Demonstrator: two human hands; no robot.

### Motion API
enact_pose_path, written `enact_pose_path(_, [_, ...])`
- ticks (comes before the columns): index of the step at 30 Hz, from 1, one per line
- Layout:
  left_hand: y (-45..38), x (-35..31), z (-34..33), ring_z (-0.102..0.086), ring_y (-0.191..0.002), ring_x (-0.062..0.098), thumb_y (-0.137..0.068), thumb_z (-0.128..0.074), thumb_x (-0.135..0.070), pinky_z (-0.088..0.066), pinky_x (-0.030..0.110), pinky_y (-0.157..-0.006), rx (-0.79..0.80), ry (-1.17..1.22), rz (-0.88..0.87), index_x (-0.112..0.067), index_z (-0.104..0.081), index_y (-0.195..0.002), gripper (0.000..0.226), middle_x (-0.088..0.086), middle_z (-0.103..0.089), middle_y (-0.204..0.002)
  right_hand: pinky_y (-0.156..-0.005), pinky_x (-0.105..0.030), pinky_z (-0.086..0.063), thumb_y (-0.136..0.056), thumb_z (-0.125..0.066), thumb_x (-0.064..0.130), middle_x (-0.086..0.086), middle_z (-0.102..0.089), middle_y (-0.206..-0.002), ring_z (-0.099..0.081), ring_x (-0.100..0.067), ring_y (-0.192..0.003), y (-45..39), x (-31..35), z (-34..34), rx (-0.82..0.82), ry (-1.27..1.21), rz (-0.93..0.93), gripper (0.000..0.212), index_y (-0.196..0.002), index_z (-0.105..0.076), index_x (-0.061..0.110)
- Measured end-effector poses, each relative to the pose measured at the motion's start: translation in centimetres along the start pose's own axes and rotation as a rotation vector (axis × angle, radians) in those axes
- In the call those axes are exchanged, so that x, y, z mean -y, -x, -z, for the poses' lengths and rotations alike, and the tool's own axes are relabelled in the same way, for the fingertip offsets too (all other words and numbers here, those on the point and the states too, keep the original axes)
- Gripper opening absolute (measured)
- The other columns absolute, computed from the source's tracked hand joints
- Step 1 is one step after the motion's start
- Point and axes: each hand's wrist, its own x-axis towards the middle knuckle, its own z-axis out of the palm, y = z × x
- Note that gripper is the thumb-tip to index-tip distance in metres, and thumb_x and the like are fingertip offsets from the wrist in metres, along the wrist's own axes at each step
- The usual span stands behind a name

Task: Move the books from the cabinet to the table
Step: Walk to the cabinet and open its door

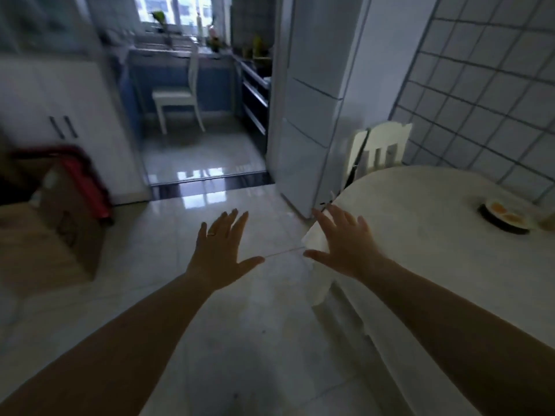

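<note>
Both my hands are stretched out in front of me, palms down and fingers spread, holding nothing. My left hand (pixel 220 250) hovers over the glossy tiled floor and wears a ring. My right hand (pixel 345 243) is over the near left corner of the white-clothed table (pixel 420 250) on the right. A white cabinet (pixel 69 109) with two dark handles stands at the left. No books are visible anywhere in the head view.
A small dish with orange food (pixel 504 217) sits on the table's far side. A white chair (pixel 380 148) stands behind the table, another chair (pixel 178 94) in the kitchen beyond the doorway. Cardboard boxes (pixel 51 232) and a red object (pixel 87 181) crowd the left. A tall white fridge (pixel 306 115) is beside the doorway.
</note>
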Motion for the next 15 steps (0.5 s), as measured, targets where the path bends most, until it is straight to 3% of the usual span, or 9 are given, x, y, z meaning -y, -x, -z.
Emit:
enact_pose_path(6, [10.5,6.1,1.3,-0.001,-0.148,0.022,-0.059,0.0,-0.09,-0.003,0.051,-0.117,0.012,-0.061,0.316,-0.026,0.006,-0.15,0.111,0.002,-0.001,-0.161,-0.115,-0.055,-0.016,-0.079,-0.042,0.072,-0.005,-0.002,-0.16,-0.011,-0.027,-0.146,-1.3,10.0,-2.2,0.045,-0.054,0.323,0.092,-0.149,-0.002,0.028])
enact_pose_path(11, [19.7,10.9,3.4,-0.004,-0.148,0.021,-0.076,-0.03,-0.08,-0.004,0.051,-0.116,-0.019,-0.097,0.57,-0.025,0.006,-0.15,0.098,0.002,-0.002,-0.161,-0.116,-0.056,-0.012,-0.08,-0.041,0.07,-0.007,-0.001,-0.16,-0.007,-0.027,-0.146,-0.8,20.1,-2.5,0.084,-0.061,0.552,0.091,-0.149,-0.001,0.027])
enact_pose_path(13, [23.8,12.8,4.1,-0.004,-0.148,0.021,-0.076,-0.03,-0.08,-0.004,0.051,-0.117,-0.039,-0.117,0.672,-0.025,0.005,-0.15,0.099,0.002,-0.003,-0.161,-0.116,-0.056,-0.012,-0.081,-0.041,0.069,-0.007,0.0,-0.16,-0.005,-0.026,-0.147,-0.1,24.4,-2.5,0.105,-0.059,0.641,0.091,-0.149,0.0,0.026])
enact_pose_path(15, [28.2,14.6,5.0,-0.004,-0.148,0.021,-0.07,-0.018,-0.085,-0.004,0.051,-0.118,-0.046,-0.125,0.758,-0.025,0.004,-0.15,0.103,0.002,-0.004,-0.161,-0.116,-0.055,-0.012,-0.081,-0.041,0.069,-0.007,0.0,-0.16,-0.005,-0.026,-0.147,1.0,29.0,-2.3,0.117,-0.058,0.716,0.091,-0.149,0.0,0.026])
